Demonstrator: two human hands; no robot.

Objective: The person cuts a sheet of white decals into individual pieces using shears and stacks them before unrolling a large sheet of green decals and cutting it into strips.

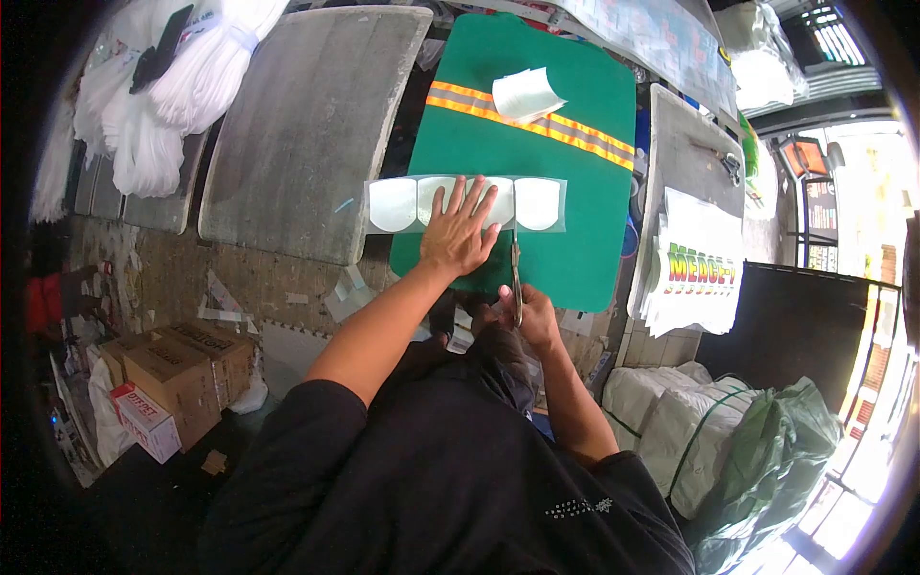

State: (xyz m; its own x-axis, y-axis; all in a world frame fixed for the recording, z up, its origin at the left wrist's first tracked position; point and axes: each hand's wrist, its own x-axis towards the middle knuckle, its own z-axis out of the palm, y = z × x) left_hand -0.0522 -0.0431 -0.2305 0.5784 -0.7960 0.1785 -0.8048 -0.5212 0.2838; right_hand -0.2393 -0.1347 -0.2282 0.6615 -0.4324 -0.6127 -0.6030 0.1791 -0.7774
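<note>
A clear film strip [419,203] with several white, shield-like shapes lies across a green fabric piece [575,259]. My left hand [460,235] rests flat on the middle of the strip, fingers spread. In my right hand [532,314] is a pair of scissors [517,273], pointing away from me. The blades reach the strip's near edge, beside the gap left of the rightmost shape. Whether the blades have entered the film is hard to see. Further back, a small stack of white pieces [527,94] lies over the orange and grey reflective band [450,99].
Grey boards [307,125] lie on both sides of the green fabric. To the right are printed white sheets [700,259] and another pair of scissors [728,165]. White wrapped bundles [671,422] stand low right, cardboard boxes [177,369] low left. White bundled material [201,81] sits upper left.
</note>
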